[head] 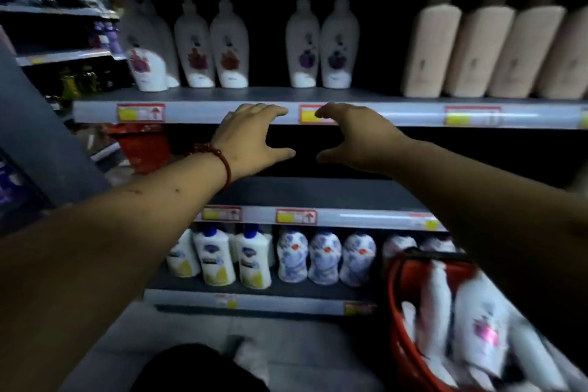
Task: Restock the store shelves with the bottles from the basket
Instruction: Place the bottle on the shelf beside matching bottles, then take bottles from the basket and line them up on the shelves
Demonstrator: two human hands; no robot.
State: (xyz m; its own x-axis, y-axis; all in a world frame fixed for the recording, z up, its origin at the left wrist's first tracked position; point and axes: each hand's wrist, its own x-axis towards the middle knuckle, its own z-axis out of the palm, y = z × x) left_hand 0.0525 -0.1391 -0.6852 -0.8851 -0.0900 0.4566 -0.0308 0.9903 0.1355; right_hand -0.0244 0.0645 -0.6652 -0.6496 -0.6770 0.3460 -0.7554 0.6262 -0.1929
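Note:
A red basket [401, 321] at the lower right holds several white bottles [477, 328] with pink labels. On the upper shelf [203, 111] stand white pump bottles [211, 41] with flower labels. Two more of them [321, 41] stand further right. My left hand [251, 140] and my right hand [353, 137] are both stretched out in front of that shelf's edge. Their fingers are spread in a loose curve, thumbs pointing at each other, and they hold nothing.
Beige pump bottles [483, 48] fill the upper shelf's right side. The lower shelf [318, 216] has white bottles with blue caps [235, 258] and blue-patterned bottles [324, 258] beneath it. Another red basket [143, 146] sits at the left, beyond the shelf end.

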